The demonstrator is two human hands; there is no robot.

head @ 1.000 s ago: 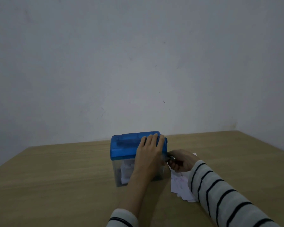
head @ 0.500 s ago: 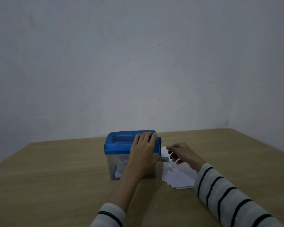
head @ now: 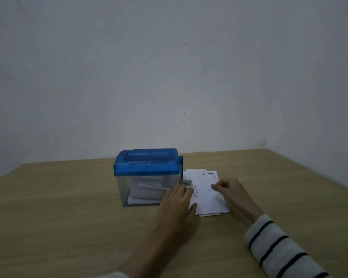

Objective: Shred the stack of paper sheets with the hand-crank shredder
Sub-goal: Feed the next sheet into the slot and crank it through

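The person's bare left hand (head: pixel 178 205) has its sleeve pushed far back, so only a thin white edge of soft cloth (head: pixel 111 275) shows at 6 o'clock. The bare right hand (head: pixel 232 190) comes out of a soft white knitted sleeve with thin dark stripes (head: pixel 277 251) at 4 o'clock.

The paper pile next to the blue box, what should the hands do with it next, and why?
Probably lift the top sheet: both the left hand and right hand rest on the paper stack, while the shredder lid is free, ready for feeding.
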